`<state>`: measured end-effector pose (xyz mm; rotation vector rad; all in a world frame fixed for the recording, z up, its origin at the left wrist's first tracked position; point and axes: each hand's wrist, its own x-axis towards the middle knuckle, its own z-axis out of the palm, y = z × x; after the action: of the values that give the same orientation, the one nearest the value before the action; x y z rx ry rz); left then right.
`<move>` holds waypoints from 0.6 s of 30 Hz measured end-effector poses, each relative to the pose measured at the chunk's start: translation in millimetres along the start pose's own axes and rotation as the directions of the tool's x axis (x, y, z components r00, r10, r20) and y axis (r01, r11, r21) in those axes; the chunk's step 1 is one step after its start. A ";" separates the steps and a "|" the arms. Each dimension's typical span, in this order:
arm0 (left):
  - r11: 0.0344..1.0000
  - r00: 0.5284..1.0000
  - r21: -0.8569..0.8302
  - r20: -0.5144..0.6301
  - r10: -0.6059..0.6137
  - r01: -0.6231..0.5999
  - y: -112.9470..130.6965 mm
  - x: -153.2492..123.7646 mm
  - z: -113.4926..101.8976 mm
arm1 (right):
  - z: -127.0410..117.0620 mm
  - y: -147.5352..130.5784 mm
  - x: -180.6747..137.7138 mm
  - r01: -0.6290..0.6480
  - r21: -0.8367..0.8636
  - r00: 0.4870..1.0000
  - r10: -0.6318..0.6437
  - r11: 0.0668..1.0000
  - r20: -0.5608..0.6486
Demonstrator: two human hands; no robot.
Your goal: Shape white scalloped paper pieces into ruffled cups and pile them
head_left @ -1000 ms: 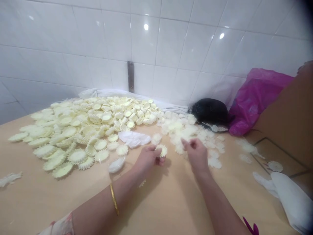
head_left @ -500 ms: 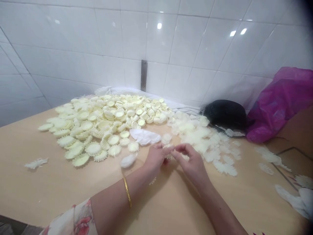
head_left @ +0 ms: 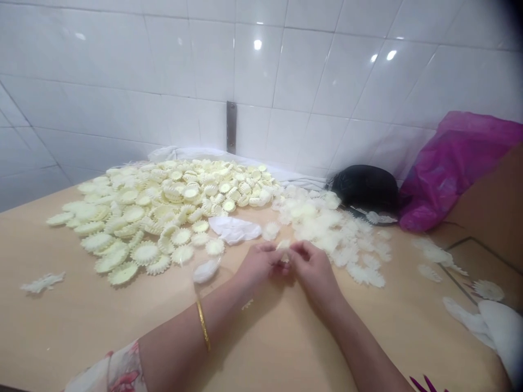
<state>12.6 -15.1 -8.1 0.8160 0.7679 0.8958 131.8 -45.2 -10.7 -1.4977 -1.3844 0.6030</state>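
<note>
My left hand point(head_left: 258, 265) and my right hand point(head_left: 311, 267) meet over the tan table point(head_left: 81, 326), fingers pinched together on one small pale yellow toothed flower piece point(head_left: 283, 245) between them. A gold bangle sits on my left wrist. A big heap of pale yellow toothed flower pieces point(head_left: 163, 201) lies to the left of my hands. A flatter spread of whiter petal pieces point(head_left: 335, 228) lies just beyond and to the right of my right hand.
A white cloth scrap point(head_left: 237, 228) and a clear plastic bit point(head_left: 206, 269) lie near my left hand. A black bag point(head_left: 363, 188) and a magenta plastic bag point(head_left: 453, 163) rest against the white tiled wall. White cloth point(head_left: 498, 332) lies at the right edge.
My right hand came left from the white petal spread and joined my left hand on the small piece. The view swung slightly.
</note>
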 end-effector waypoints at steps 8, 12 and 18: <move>1.000 0.998 0.005 -0.055 -0.019 0.019 1.1 -1.8 2.0 | -1.7 6.0 4.5 -0.024 0.137 0.999 0.027 0.990 -0.017; 0.998 0.993 -0.059 -0.107 -0.044 0.038 2.7 -0.6 3.0 | -3.2 10.8 7.8 -0.018 0.152 0.997 0.029 0.988 -0.074; 1.000 0.997 -0.028 -0.078 -0.006 0.004 2.2 -3.2 5.4 | -7.0 10.5 9.4 -0.055 0.132 0.985 0.076 0.990 -0.158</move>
<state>15.0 -18.6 -2.9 0.7579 0.8235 0.9361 144.8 -37.3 -14.7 -1.4608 -1.1543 0.5857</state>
